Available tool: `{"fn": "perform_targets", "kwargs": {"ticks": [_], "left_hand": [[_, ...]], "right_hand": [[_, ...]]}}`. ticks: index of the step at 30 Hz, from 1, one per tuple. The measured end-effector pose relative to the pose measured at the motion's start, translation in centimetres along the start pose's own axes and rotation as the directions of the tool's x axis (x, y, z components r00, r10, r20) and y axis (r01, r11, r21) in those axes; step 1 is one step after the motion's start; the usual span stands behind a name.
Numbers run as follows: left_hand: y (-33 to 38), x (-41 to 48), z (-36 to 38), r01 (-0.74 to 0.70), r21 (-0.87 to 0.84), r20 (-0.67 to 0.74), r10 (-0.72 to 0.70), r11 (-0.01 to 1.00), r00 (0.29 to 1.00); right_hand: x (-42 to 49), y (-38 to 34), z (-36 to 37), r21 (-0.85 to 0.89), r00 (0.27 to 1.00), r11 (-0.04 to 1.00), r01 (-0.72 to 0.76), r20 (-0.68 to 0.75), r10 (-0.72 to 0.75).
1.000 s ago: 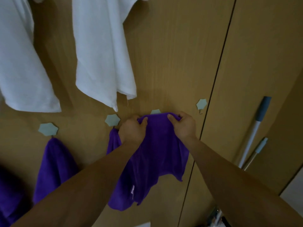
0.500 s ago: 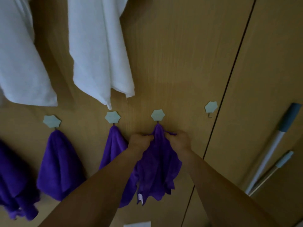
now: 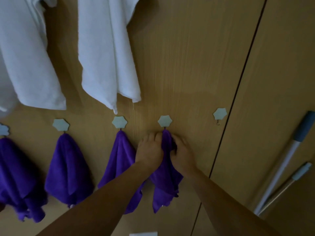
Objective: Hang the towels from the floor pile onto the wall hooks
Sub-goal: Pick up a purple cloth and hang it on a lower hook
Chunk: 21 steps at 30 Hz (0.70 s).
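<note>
A purple towel (image 3: 164,186) hangs from a pale hexagonal wall hook (image 3: 164,121) on the wooden wall. My left hand (image 3: 150,150) and my right hand (image 3: 182,155) both pinch this towel just below the hook, one on each side. To the left, three more purple towels (image 3: 119,160) (image 3: 68,171) (image 3: 15,176) hang from similar hooks (image 3: 119,122) (image 3: 61,125). One hook (image 3: 219,114) to the right carries nothing. The floor pile is out of view.
Two large white towels (image 3: 105,53) (image 3: 25,57) hang higher on the wall. Two long handles (image 3: 283,160) with blue-grey grips lean against the right panel. A dark vertical seam (image 3: 238,92) splits the wooden panels. A white object (image 3: 143,233) shows at the bottom edge.
The purple towel went from being held spread over the hook to hanging bunched from it. Both hands slid down and closer together around its top. The view shifted right and down.
</note>
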<state>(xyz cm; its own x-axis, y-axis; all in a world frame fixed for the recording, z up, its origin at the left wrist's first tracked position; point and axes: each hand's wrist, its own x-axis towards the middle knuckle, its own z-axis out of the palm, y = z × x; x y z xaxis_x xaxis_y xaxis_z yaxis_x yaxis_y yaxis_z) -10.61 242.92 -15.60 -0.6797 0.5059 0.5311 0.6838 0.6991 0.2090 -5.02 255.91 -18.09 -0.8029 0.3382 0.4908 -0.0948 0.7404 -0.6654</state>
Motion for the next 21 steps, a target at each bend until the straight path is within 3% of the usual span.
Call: {"fn": "perform_targets", "kwargs": {"ticks": [1, 3, 6, 9, 13, 16, 19, 21], "left_hand": [[0.0, 0.0, -0.1, 0.0, -0.161, 0.051, 0.008, 0.987, 0.999], [0.3, -0.3, 0.1, 0.131, -0.47, 0.187, -0.046, 0.873, 0.981], [0.3, -1.2, 1.5, 0.298, -0.666, 0.313, -0.107, 0.684, 0.944], [-0.6, -2.1, 2.7, 0.348, -0.666, 0.362, -0.123, 0.66, 0.924], [-1.9, -2.2, 3.3, 0.31, -0.644, 0.381, -0.058, 0.699, 0.923], [-2.8, -1.8, 3.2, 0.264, -0.623, 0.368, -0.022, 0.737, 0.93], [-3.6, -1.5, 3.4, 0.281, -0.561, 0.281, -0.139, 0.779, 0.949], [-3.6, -1.6, 3.6, 0.3, -0.548, 0.245, -0.192, 0.781, 0.95]], "right_hand": [[-0.1, 0.2, 0.2, 0.04, 1.0, 0.999, -0.008, 0.013, 0.007], [-0.5, 0.6, 0.4, 0.096, 0.997, 0.994, -0.046, 0.072, 0.039], [-1.1, 1.1, 0.5, 0.24, 0.97, 0.962, -0.127, 0.232, 0.07], [-1.8, 2.1, 0.6, 0.229, 0.94, 0.963, -0.144, 0.335, 0.061], [-1.6, 2.8, -0.6, -0.144, 0.916, 0.98, -0.14, 0.358, 0.184], [-1.2, 4.0, -2.0, -0.282, 0.944, 0.932, -0.228, 0.17, 0.282], [-0.9, 5.0, -3.3, -0.26, 0.917, 0.88, -0.397, -0.076, 0.392], [-1.1, 5.5, -3.2, -0.386, 0.892, 0.817, -0.429, -0.039, 0.45]]}}
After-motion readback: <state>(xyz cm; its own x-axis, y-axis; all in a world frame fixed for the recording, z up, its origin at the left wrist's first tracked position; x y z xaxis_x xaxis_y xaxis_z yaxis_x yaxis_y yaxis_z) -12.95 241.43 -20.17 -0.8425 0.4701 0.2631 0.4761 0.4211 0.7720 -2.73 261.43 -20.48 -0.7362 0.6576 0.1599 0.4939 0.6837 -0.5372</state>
